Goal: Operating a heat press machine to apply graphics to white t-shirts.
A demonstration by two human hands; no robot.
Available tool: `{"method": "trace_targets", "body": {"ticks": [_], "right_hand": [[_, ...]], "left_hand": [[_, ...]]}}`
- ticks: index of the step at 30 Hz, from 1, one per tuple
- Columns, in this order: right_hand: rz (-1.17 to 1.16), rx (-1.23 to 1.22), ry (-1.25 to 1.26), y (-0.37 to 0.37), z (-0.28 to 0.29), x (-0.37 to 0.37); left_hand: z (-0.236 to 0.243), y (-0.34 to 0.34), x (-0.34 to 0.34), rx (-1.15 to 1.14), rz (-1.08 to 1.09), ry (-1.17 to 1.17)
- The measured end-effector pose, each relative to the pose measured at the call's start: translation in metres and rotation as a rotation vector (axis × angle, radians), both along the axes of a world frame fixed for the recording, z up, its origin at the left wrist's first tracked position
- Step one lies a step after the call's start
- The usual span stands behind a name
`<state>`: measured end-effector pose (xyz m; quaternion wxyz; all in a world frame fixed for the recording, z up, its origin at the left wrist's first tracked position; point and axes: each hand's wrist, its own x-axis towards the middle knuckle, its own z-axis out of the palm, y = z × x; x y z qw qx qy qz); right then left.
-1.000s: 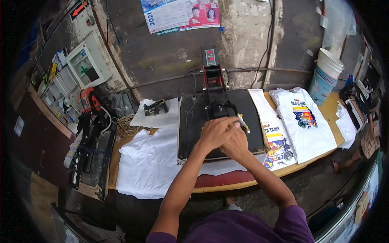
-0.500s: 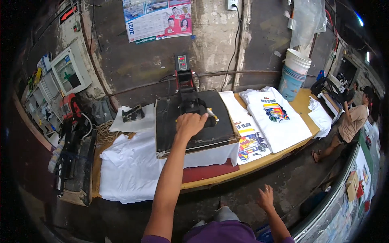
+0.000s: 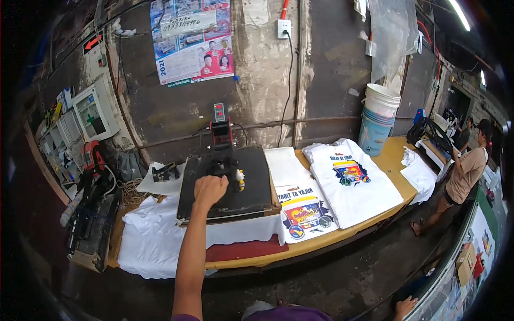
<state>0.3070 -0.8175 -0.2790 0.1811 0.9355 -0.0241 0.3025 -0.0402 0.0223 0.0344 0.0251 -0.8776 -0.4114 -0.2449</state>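
My left hand (image 3: 211, 190) is closed round the front handle of a black heat press (image 3: 246, 206), with a yellow-and-white wrapped piece (image 3: 240, 180) just right of it. The press is lowered, and white cloth (image 3: 243, 231) hangs out below its front edge. What lies under the plate is hidden. A small control box (image 3: 219, 112) with red digits stands above the press. At the lower right, my right hand (image 3: 406, 307) rests at the rim of a glass-topped table (image 3: 436, 291), fingers stretched out, nothing seen in them.
Printed white shirts (image 3: 356, 184) lie right of the press, beside a printed sheet (image 3: 305, 214). White cloth (image 3: 152, 235) lies on the left. Stacked buckets (image 3: 379, 120) stand at the back. A second press (image 3: 93, 214) is far left. A person (image 3: 466, 168) stands at the right.
The view has tilted up and turned right, so the press appears lower and further left. My right hand has moved right to the glass-topped table's rim. My left hand stays on the handle.
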Motion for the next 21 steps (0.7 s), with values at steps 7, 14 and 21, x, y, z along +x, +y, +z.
{"method": "trace_targets", "body": {"ticks": [7,14,21], "right_hand": [[-0.299,0.447,0.526,-0.028,0.055,0.054],[-0.370,0.130,0.694,-0.036,0.039,0.059],[-0.120,-0.187,0.095,-0.102,-0.010,0.064]], "left_hand": [[-0.002,0.002,0.006,0.028,0.102,0.007],[-0.007,0.000,0.005,0.102,0.113,-0.012],[-0.022,0.005,0.007,0.279,0.108,-0.125]]}}
